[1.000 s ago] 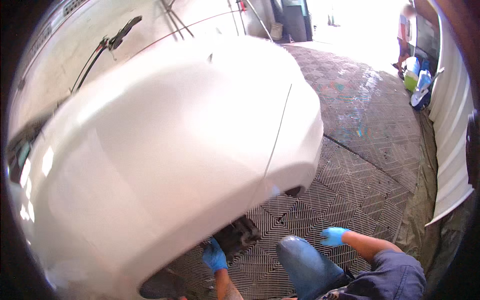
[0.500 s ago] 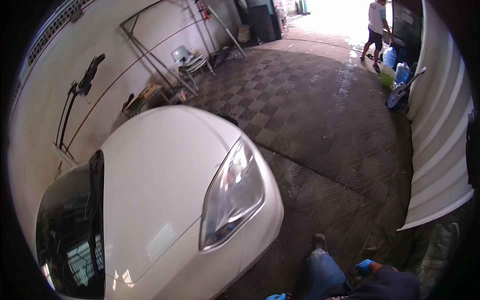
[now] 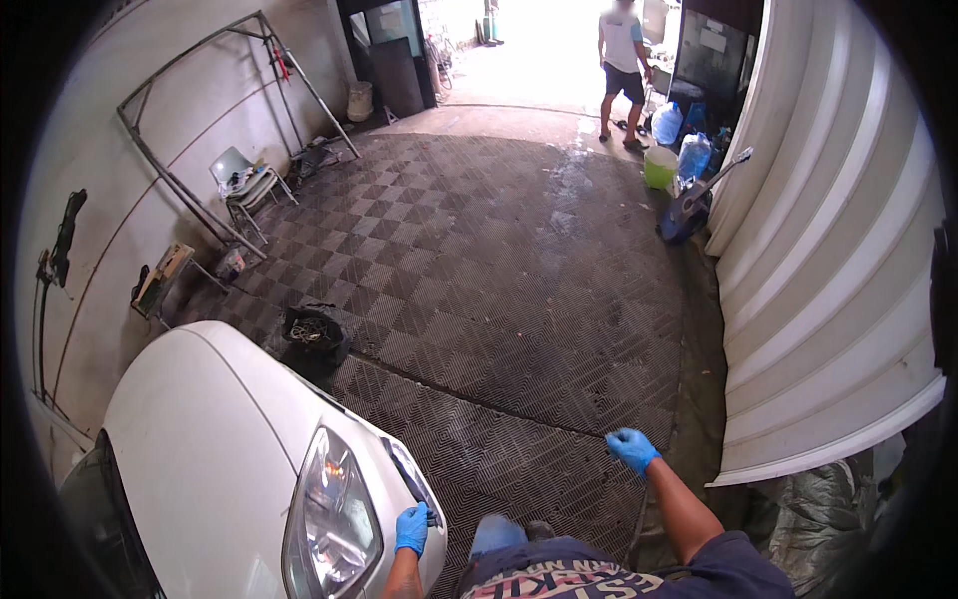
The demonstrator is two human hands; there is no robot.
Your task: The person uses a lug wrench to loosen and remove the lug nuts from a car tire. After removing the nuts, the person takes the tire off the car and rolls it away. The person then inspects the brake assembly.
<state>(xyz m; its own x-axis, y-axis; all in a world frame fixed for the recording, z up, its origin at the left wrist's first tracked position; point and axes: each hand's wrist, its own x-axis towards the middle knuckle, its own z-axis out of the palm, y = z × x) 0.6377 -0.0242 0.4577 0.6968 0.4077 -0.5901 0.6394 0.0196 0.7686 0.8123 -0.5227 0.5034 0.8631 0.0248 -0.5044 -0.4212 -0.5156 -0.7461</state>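
Observation:
The white car (image 3: 220, 449) fills the lower left, with its clear headlight (image 3: 336, 509) nearest me. My left hand (image 3: 411, 529), in a blue glove, is beside the headlight at the front corner of the car. Its fingers are curled, and a small dark thing shows at their tips; I cannot make out what it is. My right hand (image 3: 631, 451), also blue-gloved, reaches out to the right over the dark tiled floor (image 3: 519, 329). The fingers there are bent together, and whatever they may hold is hidden.
Ahead of the car, a black bag or tub (image 3: 313, 331) sits on the floor. Along the left wall are a chair (image 3: 249, 185) and a metal frame (image 3: 165, 170). A guitar (image 3: 691, 208), a green bucket (image 3: 660, 168) and blue water bottles (image 3: 695, 155) stand by the corrugated panel (image 3: 798, 299). A person (image 3: 623, 75) is near the doorway.
My view has swung to the right and shifted, so the car sits lower left and the black bag shows. Both gloved hands have come further into view, the right one stretched outward.

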